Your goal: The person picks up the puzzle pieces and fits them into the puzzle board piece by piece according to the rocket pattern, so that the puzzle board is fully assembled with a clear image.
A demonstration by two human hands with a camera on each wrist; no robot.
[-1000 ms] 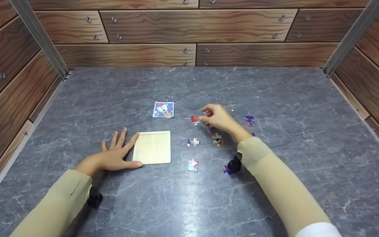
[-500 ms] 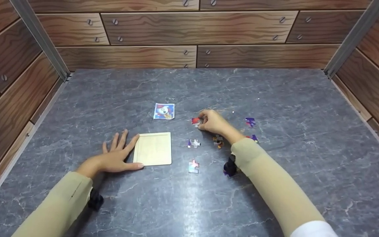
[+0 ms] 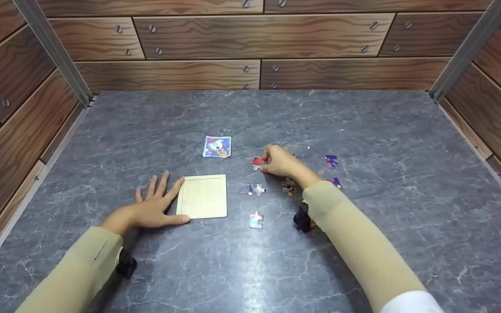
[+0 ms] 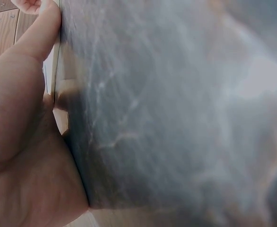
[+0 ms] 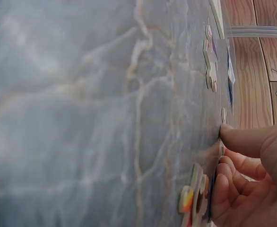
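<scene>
Apparently the right hand (image 3: 280, 161) pinched the red piece (image 3: 257, 161) inside the tabletop (image 3: 159, 115)'s far edge; left hand (image 3: 148, 212) lay spread. Lifting wanted care.

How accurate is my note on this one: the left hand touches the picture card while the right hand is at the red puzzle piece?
One part is off: the left hand touches the pale wooden tray, not the picture card, as the head view shows. The right hand is indeed at the red puzzle piece.
</scene>
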